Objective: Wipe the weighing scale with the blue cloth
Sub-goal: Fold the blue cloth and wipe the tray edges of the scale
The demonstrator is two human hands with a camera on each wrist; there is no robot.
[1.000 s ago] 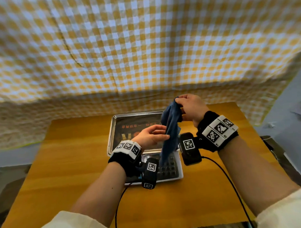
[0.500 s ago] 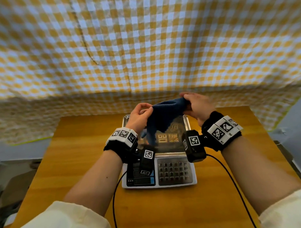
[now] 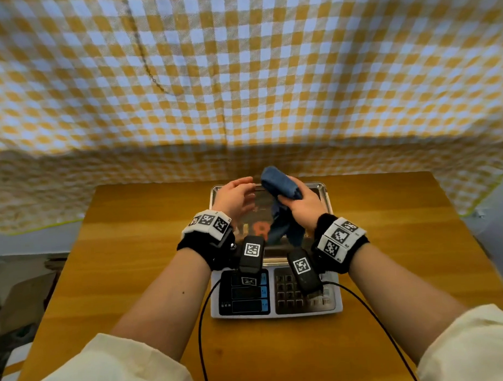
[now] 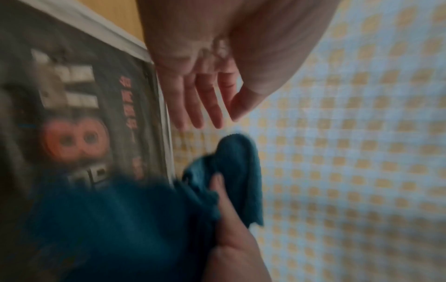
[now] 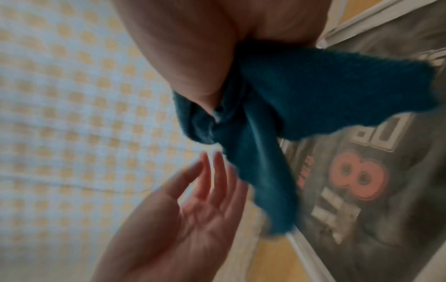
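Blue cloth [image 3: 281, 186] bunched in right hand [image 3: 305, 205], left hand [image 3: 235, 196] spread, empty, beside it

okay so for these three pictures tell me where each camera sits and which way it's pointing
Head: on the person's head, looking forward and down at the weighing scale on the table; both forearms, left hand, right hand.
Left wrist: along the left hand toward the checked cloth backdrop; fingers straight.
Right wrist: along the right hand, which grips the blue cloth.
Shared: all show the blue cloth and the scale's pan; each wrist view also catches the other hand.
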